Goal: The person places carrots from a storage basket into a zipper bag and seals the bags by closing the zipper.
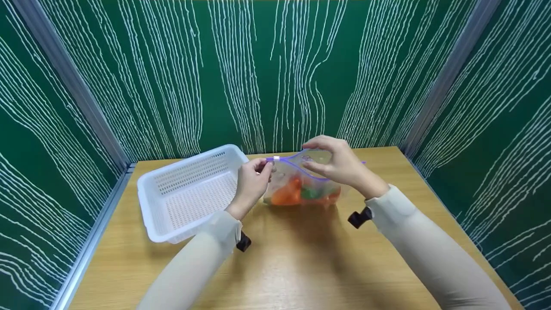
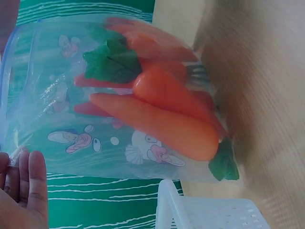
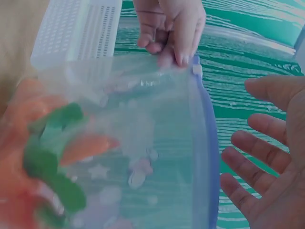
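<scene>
A clear zip bag (image 1: 280,174) with a purple seal and cartoon prints stands upright on the table, its mouth parted. Inside lie several orange carrots (image 2: 157,126) with green leaves (image 2: 114,62). My left hand (image 1: 253,183) pinches the bag's top left corner beside the white slider (image 1: 276,158). At the mouth, my right hand (image 1: 340,161) has its thumb and fingers spread apart. The right wrist view shows its fingers (image 3: 259,150) loosely extended beside the purple seal, holding nothing.
To the left of the bag a white perforated plastic basket (image 1: 145,211) sits on the wooden table (image 1: 284,271). Green panels (image 1: 224,86) with wavy white lines enclose the table at the back and both sides, with metal posts (image 1: 447,77) at the corners.
</scene>
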Demonstrator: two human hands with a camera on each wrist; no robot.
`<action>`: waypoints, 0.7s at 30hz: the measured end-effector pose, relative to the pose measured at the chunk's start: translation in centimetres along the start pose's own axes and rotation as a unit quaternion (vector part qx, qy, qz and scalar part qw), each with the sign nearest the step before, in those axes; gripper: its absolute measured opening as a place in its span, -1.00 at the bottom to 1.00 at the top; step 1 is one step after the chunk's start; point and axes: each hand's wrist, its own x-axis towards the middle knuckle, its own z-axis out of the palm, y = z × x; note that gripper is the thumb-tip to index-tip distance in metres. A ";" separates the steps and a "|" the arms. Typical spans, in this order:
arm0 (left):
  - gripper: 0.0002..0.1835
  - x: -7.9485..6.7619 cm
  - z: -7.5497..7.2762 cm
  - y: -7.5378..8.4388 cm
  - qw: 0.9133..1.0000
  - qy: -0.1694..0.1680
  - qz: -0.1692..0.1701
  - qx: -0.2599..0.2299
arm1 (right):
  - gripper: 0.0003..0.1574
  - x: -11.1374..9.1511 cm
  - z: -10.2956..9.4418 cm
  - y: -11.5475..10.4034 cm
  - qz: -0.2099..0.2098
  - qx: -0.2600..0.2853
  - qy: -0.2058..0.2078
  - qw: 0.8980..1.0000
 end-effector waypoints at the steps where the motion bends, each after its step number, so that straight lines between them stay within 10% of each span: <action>1: -0.82 0.0 0.0 0.0 1.000 0.004 0.006 0.006 | -0.55 0.3 0.3 -0.1 -0.006 0.000 -0.002 1.000; 21: -0.80 -0.1 -0.3 0.0 0.999 -0.034 0.014 -0.001 | -0.70 3.2 4.6 -1.7 0.048 -0.017 -0.050 0.997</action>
